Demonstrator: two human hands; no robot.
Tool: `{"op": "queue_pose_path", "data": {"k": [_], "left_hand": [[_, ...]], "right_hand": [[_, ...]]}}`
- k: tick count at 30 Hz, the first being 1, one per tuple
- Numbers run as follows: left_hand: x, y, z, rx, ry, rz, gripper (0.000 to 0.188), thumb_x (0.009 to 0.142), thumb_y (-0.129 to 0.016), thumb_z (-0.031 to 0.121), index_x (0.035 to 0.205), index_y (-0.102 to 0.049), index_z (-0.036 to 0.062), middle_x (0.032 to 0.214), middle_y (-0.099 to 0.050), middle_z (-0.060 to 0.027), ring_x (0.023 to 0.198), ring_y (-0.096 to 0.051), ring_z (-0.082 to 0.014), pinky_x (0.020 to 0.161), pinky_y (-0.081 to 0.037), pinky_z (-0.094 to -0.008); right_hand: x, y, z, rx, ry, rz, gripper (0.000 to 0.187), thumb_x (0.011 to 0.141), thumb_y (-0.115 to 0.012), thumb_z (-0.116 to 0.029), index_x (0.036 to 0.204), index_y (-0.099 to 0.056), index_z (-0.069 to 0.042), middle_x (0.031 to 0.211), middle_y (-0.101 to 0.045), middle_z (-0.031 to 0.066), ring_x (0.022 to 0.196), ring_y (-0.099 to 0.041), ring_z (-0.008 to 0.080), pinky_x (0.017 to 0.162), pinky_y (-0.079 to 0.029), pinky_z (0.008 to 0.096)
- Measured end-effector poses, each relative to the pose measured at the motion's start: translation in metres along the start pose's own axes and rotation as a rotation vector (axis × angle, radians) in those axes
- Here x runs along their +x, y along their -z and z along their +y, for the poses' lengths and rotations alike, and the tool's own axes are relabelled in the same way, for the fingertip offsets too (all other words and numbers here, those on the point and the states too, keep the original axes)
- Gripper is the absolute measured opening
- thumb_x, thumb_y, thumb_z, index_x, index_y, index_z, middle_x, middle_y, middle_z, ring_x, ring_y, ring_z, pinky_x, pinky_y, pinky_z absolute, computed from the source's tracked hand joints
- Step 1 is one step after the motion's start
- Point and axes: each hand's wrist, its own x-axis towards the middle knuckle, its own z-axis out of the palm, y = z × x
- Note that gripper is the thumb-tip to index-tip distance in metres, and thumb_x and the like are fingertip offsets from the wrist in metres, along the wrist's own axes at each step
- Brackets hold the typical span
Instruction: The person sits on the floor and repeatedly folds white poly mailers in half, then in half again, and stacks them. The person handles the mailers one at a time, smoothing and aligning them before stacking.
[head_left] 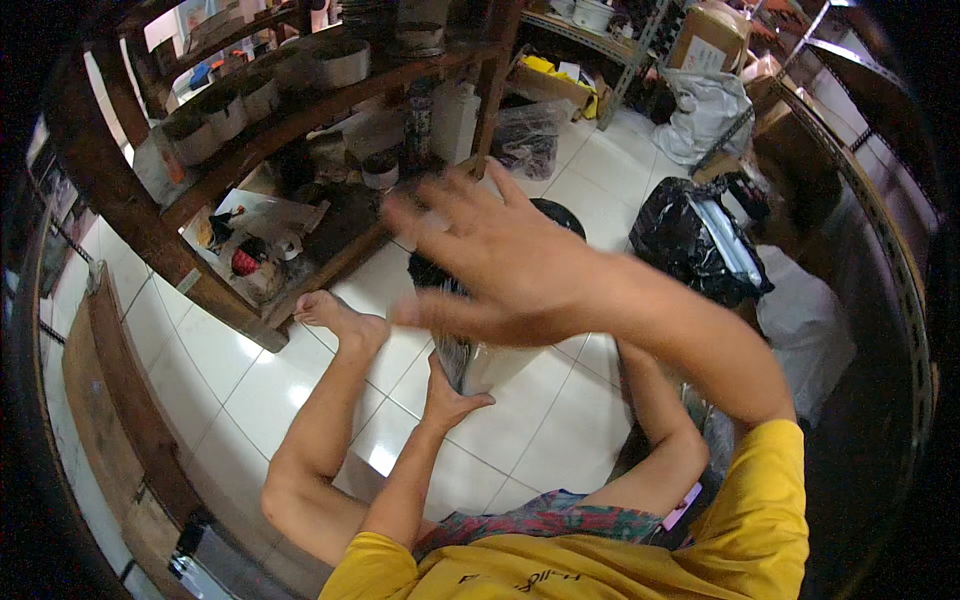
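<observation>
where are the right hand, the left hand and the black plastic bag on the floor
right hand (500, 265), head view, on the back of the raised, blurred hand
left hand (450, 395), head view, on the palm under the silver pouch
black plastic bag (690, 245), head view, on its crinkled black side

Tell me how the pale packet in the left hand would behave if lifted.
The pale packet looks glossy, so probably slippery. The left hand grips only its lower corner, so it may sag or tip. The right hand hovers blurred above it.
</observation>
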Motion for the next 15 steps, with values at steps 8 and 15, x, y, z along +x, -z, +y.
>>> {"op": "queue_pose_path", "data": {"k": [8, 15], "left_hand": [[-0.003, -0.011, -0.004, -0.093, -0.019, 0.003, 0.133, 0.044, -0.1, 0.034, 0.145, -0.022, -0.0038, 0.139, -0.048, -0.0218, 0.128, -0.049, -0.0351, 0.11, -0.039, -0.0433], [0.007, -0.003, -0.008, 0.026, -0.02, -0.087, 0.139, 0.044, -0.101, 0.032, 0.148, -0.018, -0.0048, 0.142, -0.046, -0.0228, 0.133, -0.047, -0.0354, 0.112, -0.038, -0.0436]], "right_hand": [[-0.008, 0.04, 0.002, -0.004, -0.031, 0.199, 0.094, 0.092, -0.05, -0.066, 0.153, -0.027, 0.002, 0.151, -0.029, 0.0393, 0.142, -0.025, 0.0559, 0.116, -0.016, 0.0656], [-0.013, 0.021, 0.013, -0.091, -0.11, -0.001, 0.093, 0.092, -0.048, -0.065, 0.154, -0.027, 0.002, 0.152, -0.028, 0.0368, 0.144, -0.024, 0.0526, 0.116, -0.016, 0.0656]]}}
